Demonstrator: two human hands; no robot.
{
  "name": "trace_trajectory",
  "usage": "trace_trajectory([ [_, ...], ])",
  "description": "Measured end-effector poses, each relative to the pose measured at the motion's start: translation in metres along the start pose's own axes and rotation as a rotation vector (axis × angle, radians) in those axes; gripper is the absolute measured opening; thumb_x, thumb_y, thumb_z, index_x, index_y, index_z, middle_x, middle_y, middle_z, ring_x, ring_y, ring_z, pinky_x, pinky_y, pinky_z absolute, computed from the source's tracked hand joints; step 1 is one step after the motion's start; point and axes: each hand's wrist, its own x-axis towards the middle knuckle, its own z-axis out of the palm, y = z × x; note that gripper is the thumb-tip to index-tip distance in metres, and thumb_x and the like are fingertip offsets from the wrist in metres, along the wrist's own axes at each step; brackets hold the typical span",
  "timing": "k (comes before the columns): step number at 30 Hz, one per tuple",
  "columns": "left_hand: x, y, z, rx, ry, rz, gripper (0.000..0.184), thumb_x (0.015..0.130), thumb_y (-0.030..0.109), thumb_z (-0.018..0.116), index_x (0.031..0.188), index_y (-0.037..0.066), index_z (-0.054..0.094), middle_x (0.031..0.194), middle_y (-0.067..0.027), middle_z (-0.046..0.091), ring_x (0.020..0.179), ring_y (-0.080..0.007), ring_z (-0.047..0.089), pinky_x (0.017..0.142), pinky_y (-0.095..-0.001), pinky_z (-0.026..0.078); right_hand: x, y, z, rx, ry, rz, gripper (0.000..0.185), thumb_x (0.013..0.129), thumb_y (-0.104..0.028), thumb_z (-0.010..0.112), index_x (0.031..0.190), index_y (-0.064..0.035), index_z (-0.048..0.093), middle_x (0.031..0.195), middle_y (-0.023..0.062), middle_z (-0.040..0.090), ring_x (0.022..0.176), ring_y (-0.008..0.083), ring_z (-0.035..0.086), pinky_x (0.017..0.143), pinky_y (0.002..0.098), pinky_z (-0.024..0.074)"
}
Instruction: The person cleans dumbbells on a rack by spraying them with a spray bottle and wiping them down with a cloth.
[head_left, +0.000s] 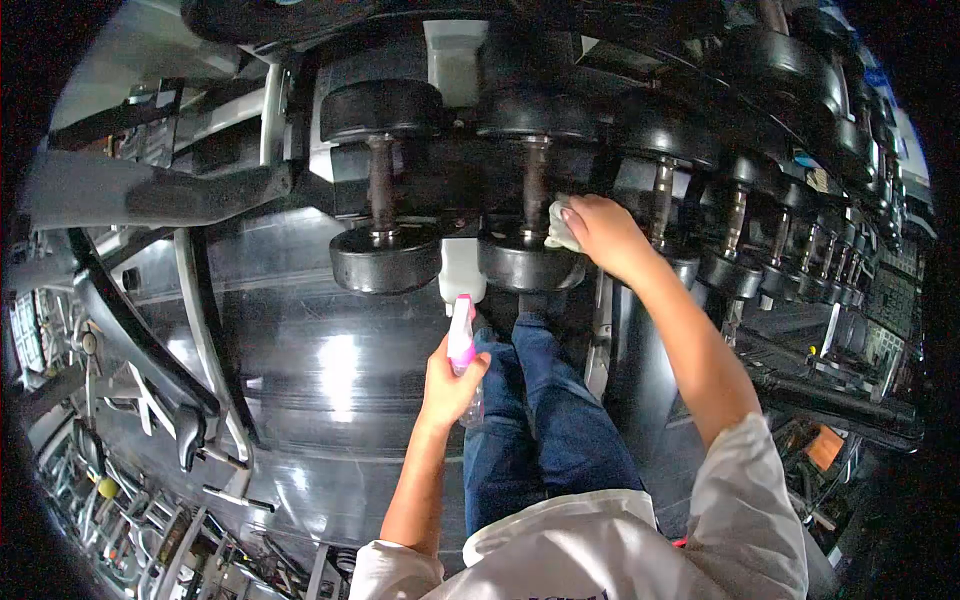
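Note:
My left hand [450, 385] is wrapped round a spray bottle [463, 335] with a pink and white trigger head and a clear body, held upright in front of my legs. In my right hand [605, 232] is a bunched whitish cloth [561, 228], pressed against a black dumbbell [530, 262] near the inner side of its closer head. That dumbbell lies on the rack with its metal handle [537, 185] pointing away from me. Another black dumbbell [385, 262] rests just left of it, apart from both hands.
Several more dumbbells [738, 220] line the rack to the right, with an upper row [785, 70] behind. A white rack support [461, 268] stands between the two nearest dumbbells. Grey gym machine frames [150, 190] and a black padded bar [140, 335] stand on the left.

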Motion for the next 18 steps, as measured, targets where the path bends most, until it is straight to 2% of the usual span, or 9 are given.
trace_trajectory([
  [1, 0.003, 0.003, 0.004, 0.012, -0.024, -0.007, 0.059, 0.080, 0.011, 0.065, 0.137, 0.001, 0.049, 0.085, 0.0020, 0.055, 0.076, -0.0082, 0.047, 0.072, -0.0246, 0.043, 0.012, 0.016, 0.007, -0.023, -0.091, -0.007, 0.032, 0.096, -0.030, 0.047, 0.094, -0.0030, 0.064, 0.090, 0.0221, 0.066, 0.084, 0.0414, 0.064, 0.075, 0.0514, 0.0504],
  [2, 0.005, 0.005, 0.009, 0.023, -0.051, -0.015, 0.060, 0.081, 0.011, 0.065, 0.137, 0.001, 0.049, 0.087, 0.0017, 0.056, 0.077, -0.0078, 0.047, 0.073, -0.0239, 0.042, 0.028, 0.015, 0.003, 0.056, -0.280, 0.141, 0.029, 0.092, -0.027, 0.051, 0.094, -0.0024, 0.066, 0.092, 0.0229, 0.067, 0.087, 0.0416, 0.065, 0.078, 0.0512, 0.0519],
  [4, 0.011, 0.010, 0.020, 0.031, -0.068, -0.041, 0.060, 0.081, 0.011, 0.065, 0.137, 0.001, 0.048, 0.089, 0.0019, 0.057, 0.078, -0.0073, 0.047, 0.073, -0.0236, 0.042, 0.050, 0.040, 0.037, -0.154, -0.270, 0.077, 0.026, 0.086, -0.023, 0.055, 0.097, -0.0029, 0.068, 0.096, 0.0224, 0.068, 0.090, 0.0407, 0.066, 0.080, 0.0500, 0.0534],
  [6, 0.015, 0.013, 0.028, 0.049, -0.081, -0.073, 0.060, 0.082, 0.011, 0.065, 0.138, 0.000, 0.048, 0.090, 0.0022, 0.057, 0.078, -0.0068, 0.048, 0.074, -0.0233, 0.043, 0.056, 0.026, 0.043, -0.168, -0.250, 0.212, 0.026, 0.084, -0.020, 0.056, 0.102, -0.0041, 0.067, 0.101, 0.0218, 0.068, 0.093, 0.0406, 0.066, 0.081, 0.0495, 0.0539],
  [8, 0.016, 0.015, 0.032, 0.056, -0.133, -0.041, 0.065, 0.085, 0.001, 0.056, 0.147, 0.003, 0.034, 0.144, -0.0111, 0.045, 0.124, -0.0180, 0.048, 0.088, -0.0320, 0.052, 0.039, 0.022, 0.043, -0.156, -0.219, 0.282, 0.028, 0.086, -0.022, 0.056, 0.106, -0.0043, 0.066, 0.101, 0.0217, 0.067, 0.093, 0.0413, 0.065, 0.080, 0.0496, 0.0539],
  [10, 0.016, 0.019, 0.032, 0.057, -0.141, -0.044, 0.067, 0.085, 0.001, 0.056, 0.148, 0.005, 0.032, 0.145, -0.0117, 0.043, 0.128, -0.0203, 0.045, 0.088, -0.0338, 0.053, 0.013, 0.017, 0.030, 0.120, 0.054, 0.255, 0.036, 0.090, -0.027, 0.056, 0.118, -0.0046, 0.058, 0.105, 0.0236, 0.064, 0.095, 0.0430, 0.064, 0.081, 0.0505, 0.0528],
  [12, 0.012, 0.018, 0.029, 0.055, -0.140, -0.060, 0.068, 0.086, 0.001, 0.055, 0.149, 0.006, 0.030, 0.146, -0.0123, 0.042, 0.132, -0.0226, 0.042, 0.087, -0.0356, 0.054, -0.022, -0.002, 0.008, 0.236, 0.182, 0.213, 0.041, 0.092, -0.031, 0.056, 0.124, -0.0059, 0.051, 0.107, 0.0250, 0.060, 0.096, 0.0448, 0.062, 0.081, 0.0507, 0.0517],
  [15, 0.015, 0.011, 0.023, 0.084, -0.098, -0.203, 0.069, 0.085, -0.002, 0.054, 0.148, 0.007, 0.030, 0.146, -0.0125, 0.042, 0.130, -0.0233, 0.044, 0.085, -0.0360, 0.055, -0.069, -0.043, 0.000, 0.480, 0.314, 0.223, 0.041, 0.086, -0.014, 0.064, 0.124, -0.0069, 0.051, 0.118, 0.0259, 0.049, 0.104, 0.0471, 0.055, 0.089, 0.0490, 0.0474],
  [18, 0.018, 0.013, 0.030, -0.052, -0.075, -0.096, 0.069, 0.083, -0.003, 0.054, 0.148, 0.007, 0.031, 0.145, -0.0116, 0.044, 0.116, -0.0194, 0.054, 0.083, -0.0350, 0.055, -0.104, -0.036, 0.066, 0.536, 0.638, 0.235, 0.050, 0.085, -0.007, 0.062, 0.132, -0.0092, 0.045, 0.120, 0.0225, 0.043, 0.113, 0.0385, 0.045, 0.100, 0.0422, 0.0384],
])
